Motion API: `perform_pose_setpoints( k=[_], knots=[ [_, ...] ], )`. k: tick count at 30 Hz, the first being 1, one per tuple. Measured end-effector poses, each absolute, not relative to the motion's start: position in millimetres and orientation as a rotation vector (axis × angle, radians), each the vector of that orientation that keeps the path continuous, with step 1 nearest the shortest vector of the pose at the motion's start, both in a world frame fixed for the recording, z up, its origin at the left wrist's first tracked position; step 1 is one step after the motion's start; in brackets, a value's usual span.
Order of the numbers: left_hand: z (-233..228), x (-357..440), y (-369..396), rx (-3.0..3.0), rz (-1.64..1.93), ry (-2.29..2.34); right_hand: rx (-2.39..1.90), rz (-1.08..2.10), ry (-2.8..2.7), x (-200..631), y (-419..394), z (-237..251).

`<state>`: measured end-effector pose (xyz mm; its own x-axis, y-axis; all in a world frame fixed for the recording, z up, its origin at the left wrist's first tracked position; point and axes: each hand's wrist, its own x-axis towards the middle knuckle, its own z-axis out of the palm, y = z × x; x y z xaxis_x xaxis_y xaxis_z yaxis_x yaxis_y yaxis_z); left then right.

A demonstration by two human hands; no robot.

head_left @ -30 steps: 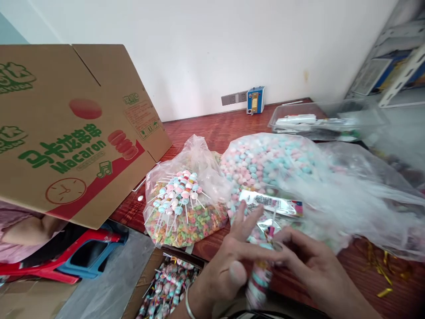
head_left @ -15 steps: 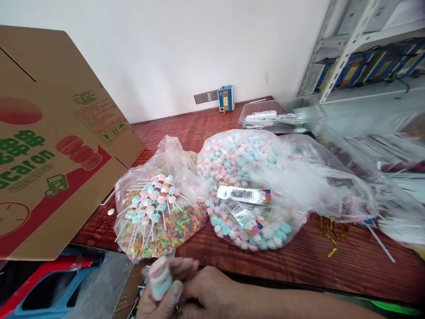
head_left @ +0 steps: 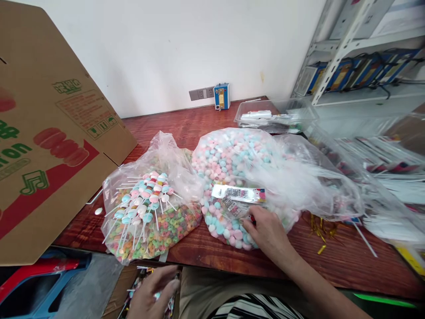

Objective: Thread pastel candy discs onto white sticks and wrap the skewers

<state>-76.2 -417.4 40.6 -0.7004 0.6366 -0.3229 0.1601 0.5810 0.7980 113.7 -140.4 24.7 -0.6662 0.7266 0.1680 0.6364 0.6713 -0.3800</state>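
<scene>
At twelve o'clock from my right hand [head_left: 265, 230], touching its fingertips, the narrow clear printed packets [head_left: 238, 193] are lying on the big clear bag of pink and blue candies [head_left: 232, 155], long axes running nine to three; fingers are curling loosely, gripping nothing I can see; my left hand [head_left: 149, 294] is spreading open below the red-brown wooden table [head_left: 212, 124] edge, well apart at seven o'clock.

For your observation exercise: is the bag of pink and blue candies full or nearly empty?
Full: the bag of pink and blue candies bulges with candy under the right hand.
</scene>
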Motion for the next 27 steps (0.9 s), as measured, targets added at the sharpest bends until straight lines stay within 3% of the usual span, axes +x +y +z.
perform_pose_setpoints(
  k=[4, 8, 12, 18, 27],
  knots=[
    [55.4, -31.9, -333.7, 0.734, 1.122, 1.514, -0.905, 0.718, -2.396, 110.9, -137.1, 40.2],
    [41.8, -4.2, -269.9, 0.449, 1.301, 0.869, -0.615, 1.235, -2.341, 119.5, -132.4, 80.3],
    [37.9, 7.5, -232.3, 0.238, 1.638, 0.592, -0.590, 1.558, -2.217, 130.0, -125.6, 105.0],
    [52.6, 11.1, -214.5, 0.067, 1.873, 0.886, -0.823, 1.521, -1.829, 129.0, -125.7, 77.7],
    [40.4, 8.7, -213.4, 0.025, 1.972, 1.131, -0.951, 1.099, -2.051, 118.3, -141.1, 59.8]
  ],
)
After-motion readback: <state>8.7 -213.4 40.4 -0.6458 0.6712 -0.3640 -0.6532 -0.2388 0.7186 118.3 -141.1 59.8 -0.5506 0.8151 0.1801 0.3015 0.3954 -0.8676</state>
